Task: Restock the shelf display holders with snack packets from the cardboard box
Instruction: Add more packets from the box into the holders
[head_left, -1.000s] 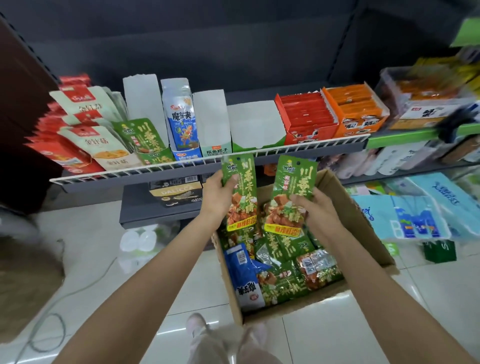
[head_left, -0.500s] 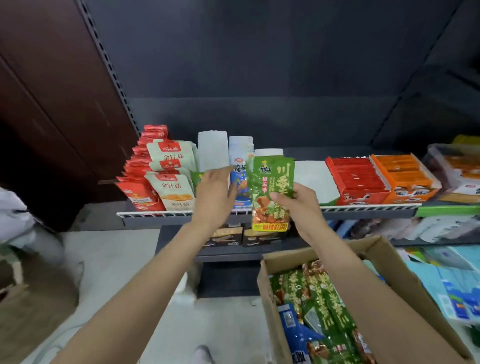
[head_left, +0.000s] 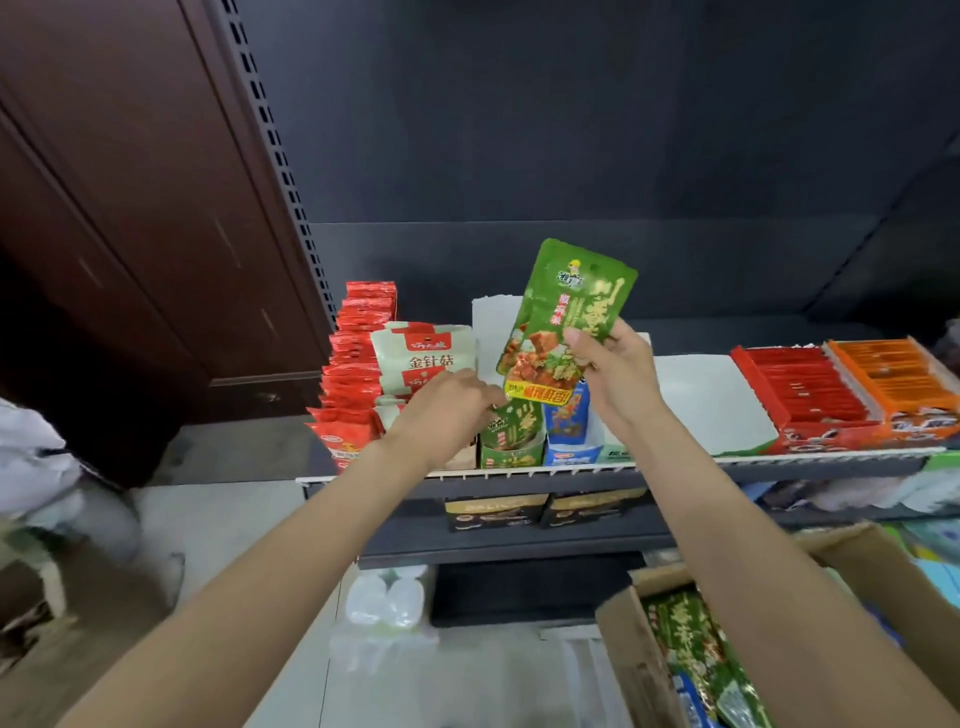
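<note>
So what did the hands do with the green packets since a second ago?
Both hands lifted from the cardboard box to the shelf. The left hand has pushed its green packet down into the green holder. The right hand raised the other green packet higher, tilted. The red packs and orange tray stayed put.

So the dark metal shelf (head_left: 779, 470) with its white wire front rail carries red packet stacks (head_left: 358, 364), white cardboard holders (head_left: 711, 400), and red (head_left: 800, 395) and orange (head_left: 893, 374) boxes.
</note>
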